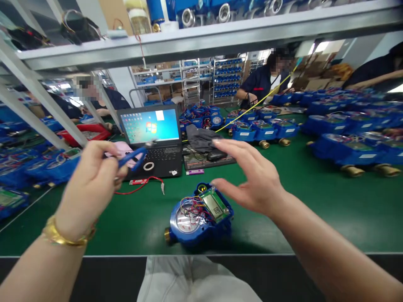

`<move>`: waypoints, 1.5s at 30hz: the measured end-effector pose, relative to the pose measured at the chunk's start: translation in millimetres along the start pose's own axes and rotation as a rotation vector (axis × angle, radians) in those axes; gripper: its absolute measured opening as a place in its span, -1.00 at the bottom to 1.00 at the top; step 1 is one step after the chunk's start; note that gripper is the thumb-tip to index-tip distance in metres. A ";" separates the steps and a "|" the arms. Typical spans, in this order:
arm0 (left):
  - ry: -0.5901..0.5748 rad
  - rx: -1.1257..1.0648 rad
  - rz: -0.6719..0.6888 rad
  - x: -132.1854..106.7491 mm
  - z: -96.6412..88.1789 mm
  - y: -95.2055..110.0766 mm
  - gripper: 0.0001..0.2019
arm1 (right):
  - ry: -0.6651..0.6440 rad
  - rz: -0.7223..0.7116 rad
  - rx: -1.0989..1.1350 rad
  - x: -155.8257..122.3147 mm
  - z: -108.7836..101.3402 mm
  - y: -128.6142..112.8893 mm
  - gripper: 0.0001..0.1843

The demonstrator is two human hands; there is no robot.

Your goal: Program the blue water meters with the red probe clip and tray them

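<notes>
The left forearm reaches in across the worktop's (267, 237) near edge, a gold bracelet (56, 233) at the wrist. The left hand (94, 180) is raised over the left part of the worktop, back of the hand up, fingers curled tightly round a blurred blue-handled tool (134, 159) that points away to the right, in front of the laptop (163, 161). The right forearm slants in from the near edge's right side; the right hand (258, 180) is spread wide, fingers extended together toward the left and thumb held well apart below them, gripping nothing. Its thumb tip is beside the far corner of the blue meter (189, 222); contact cannot be told. The meter lies close to the worktop's near edge, around its middle, wires and display exposed.
</notes>
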State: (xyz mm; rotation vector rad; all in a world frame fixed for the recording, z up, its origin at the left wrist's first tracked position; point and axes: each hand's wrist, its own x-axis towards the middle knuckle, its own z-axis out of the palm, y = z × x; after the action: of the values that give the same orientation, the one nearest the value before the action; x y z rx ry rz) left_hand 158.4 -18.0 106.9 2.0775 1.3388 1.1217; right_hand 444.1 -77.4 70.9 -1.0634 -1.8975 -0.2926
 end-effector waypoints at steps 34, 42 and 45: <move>-0.622 0.473 0.209 -6.0 114.0 67.1 -0.06 | -0.627 0.503 0.612 -29.7 -63.8 31.7 -0.34; -0.850 0.470 -0.008 23.8 130.5 19.4 -0.32 | -0.464 0.774 0.554 -69.9 -32.6 48.5 -0.57; -0.921 0.367 -0.073 35.0 134.5 15.7 -0.15 | -0.323 0.818 0.594 -75.0 -23.3 48.9 -0.46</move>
State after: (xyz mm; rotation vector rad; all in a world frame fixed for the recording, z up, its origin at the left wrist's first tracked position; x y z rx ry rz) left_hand 283.2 15.9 53.5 2.2942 1.1450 -0.1816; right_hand 511.7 -103.1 13.2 -1.3922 -1.4859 0.8923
